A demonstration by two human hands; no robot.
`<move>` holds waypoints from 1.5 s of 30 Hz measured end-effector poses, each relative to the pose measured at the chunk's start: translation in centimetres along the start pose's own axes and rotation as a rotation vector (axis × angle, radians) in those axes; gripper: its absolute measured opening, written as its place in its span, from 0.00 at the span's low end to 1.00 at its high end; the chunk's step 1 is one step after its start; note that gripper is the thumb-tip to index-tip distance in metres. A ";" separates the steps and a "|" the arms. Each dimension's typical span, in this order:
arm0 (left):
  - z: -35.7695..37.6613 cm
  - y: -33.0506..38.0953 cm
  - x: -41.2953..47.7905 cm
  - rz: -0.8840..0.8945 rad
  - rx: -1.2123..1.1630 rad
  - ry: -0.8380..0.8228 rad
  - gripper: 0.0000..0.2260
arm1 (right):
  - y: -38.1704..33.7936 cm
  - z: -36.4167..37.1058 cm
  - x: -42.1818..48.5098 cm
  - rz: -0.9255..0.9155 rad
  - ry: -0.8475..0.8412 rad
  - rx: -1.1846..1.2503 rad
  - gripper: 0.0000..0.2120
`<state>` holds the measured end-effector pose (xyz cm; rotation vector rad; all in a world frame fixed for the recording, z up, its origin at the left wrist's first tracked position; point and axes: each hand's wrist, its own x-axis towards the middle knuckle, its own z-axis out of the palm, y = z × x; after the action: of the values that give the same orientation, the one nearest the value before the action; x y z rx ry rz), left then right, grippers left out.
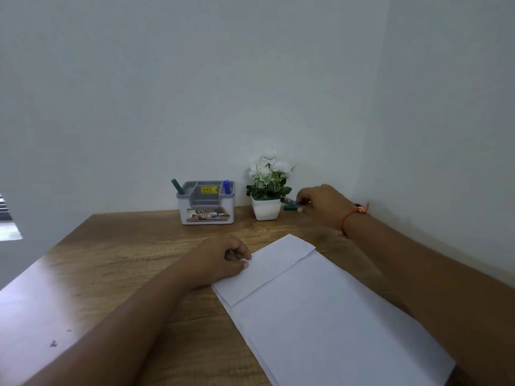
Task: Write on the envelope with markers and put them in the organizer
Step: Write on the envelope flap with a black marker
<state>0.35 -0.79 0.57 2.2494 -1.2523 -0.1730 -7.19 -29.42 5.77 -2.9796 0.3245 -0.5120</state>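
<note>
White envelope [320,316] nearest, flat on counter [125,260], long axis slanting away to left. Left hand [217,260] at its far-left edge, fingers curled, pinching flap edge. Right hand [320,204] far out, fingers closed round dark marker [289,203] just right of plant pot [266,208]. Marker axis roughly sideways, tip toward pot. Organizer [207,210] left of pot, already holding green marker [177,186] and blue marker [226,186]. Marker needs bringing back to envelope, near the person; right hand has it.

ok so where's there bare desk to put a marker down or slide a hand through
Widest bare desk lies left of the left hand, in front of the organizer. A narrow strip runs between the pot and the envelope. Crowded: back right corner, where the right hand grips a marker.
</note>
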 end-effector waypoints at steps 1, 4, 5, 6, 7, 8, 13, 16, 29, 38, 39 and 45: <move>0.0 0.1 0.0 0.002 0.000 0.005 0.07 | -0.8 -0.9 -0.6 0.009 0.064 0.134 0.08; 0.0 0.3 -0.1 0.006 0.001 0.018 0.07 | -3.7 -3.2 -2.5 0.132 0.183 0.742 0.07; -0.1 0.4 -0.2 0.001 0.003 0.024 0.07 | -4.6 -3.4 -3.0 0.183 0.167 0.948 0.08; -0.1 0.4 -0.2 -0.004 0.008 0.030 0.08 | -5.4 -3.4 -3.4 0.236 0.135 1.120 0.08; 0.0 0.3 -0.2 -0.009 0.009 0.034 0.09 | -5.9 -2.9 -3.7 0.292 0.103 1.257 0.07; 0.1 0.4 -0.1 -0.017 0.003 0.039 0.09 | -6.4 -2.4 -4.1 0.338 0.072 1.369 0.07; 0.0 0.6 -0.1 -0.049 -0.038 0.060 0.13 | -7.2 0.7 -5.5 0.437 -0.029 1.511 0.12; 0.0 0.8 -0.1 -0.057 -0.037 0.079 0.15 | -7.5 1.2 -5.9 0.412 -0.021 1.517 0.12; -0.2 3.1 -0.5 0.099 -0.075 0.283 0.06 | -9.0 0.3 -7.9 0.238 -0.177 1.584 0.06; -0.1 3.6 -0.7 0.181 -0.091 0.261 0.13 | -9.6 0.5 -8.2 0.167 -0.144 1.271 0.15; 0.0 3.6 -0.6 0.173 -0.118 0.253 0.13 | -9.6 0.5 -8.2 0.176 -0.131 1.267 0.15; -0.1 4.6 -1.0 0.164 -0.270 0.255 0.16 | -9.7 0.2 -8.4 0.181 -0.109 1.351 0.12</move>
<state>-3.61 -1.80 2.88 1.8650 -1.1911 0.0078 -13.00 -18.05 4.23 -1.6384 0.1278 -0.3228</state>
